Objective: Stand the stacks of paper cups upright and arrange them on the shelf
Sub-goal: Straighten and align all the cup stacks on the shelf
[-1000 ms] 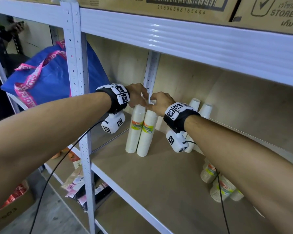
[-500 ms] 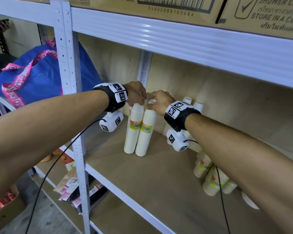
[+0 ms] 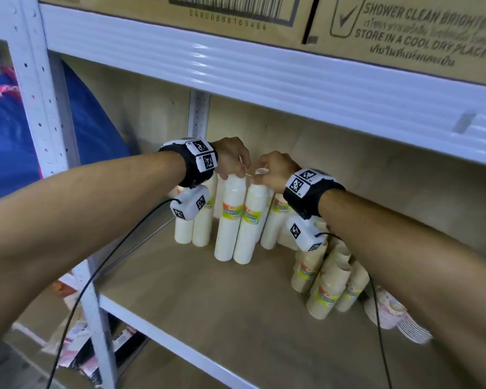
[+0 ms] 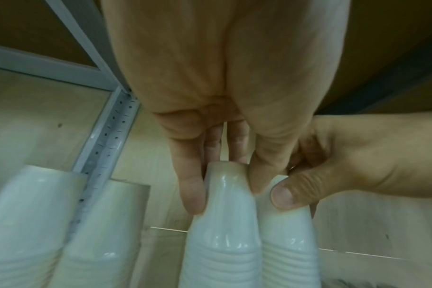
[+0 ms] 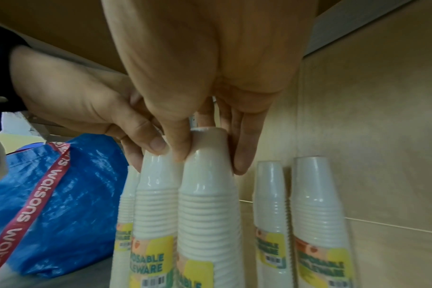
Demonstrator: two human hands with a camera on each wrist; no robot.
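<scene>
Two tall white paper cup stacks stand upright side by side on the shelf board [image 3: 208,304]. My left hand [image 3: 233,164] pinches the top of the left stack [image 3: 229,220] between fingers and thumb [image 4: 226,181]. My right hand [image 3: 270,172] grips the top of the right stack [image 3: 250,223], fingers curled round it [image 5: 210,152]. Behind them stand more upright stacks, a pair at the left [image 3: 192,231] and a pair at the right [image 5: 318,214]. Several stacks [image 3: 328,282] lie tilted on the board under my right forearm.
A white beam [image 3: 264,80] with cardboard boxes on it runs low above my hands. A perforated post [image 3: 40,108] stands at the front left, with a blue bag [image 3: 6,136] beyond it. A pile of paper plates [image 3: 390,313] lies far right. Bare board lies in front of the stacks.
Both hands keep their hold on the two stack tops. The pair now stands close in front of the back row. My head has moved nearer and turned right.
</scene>
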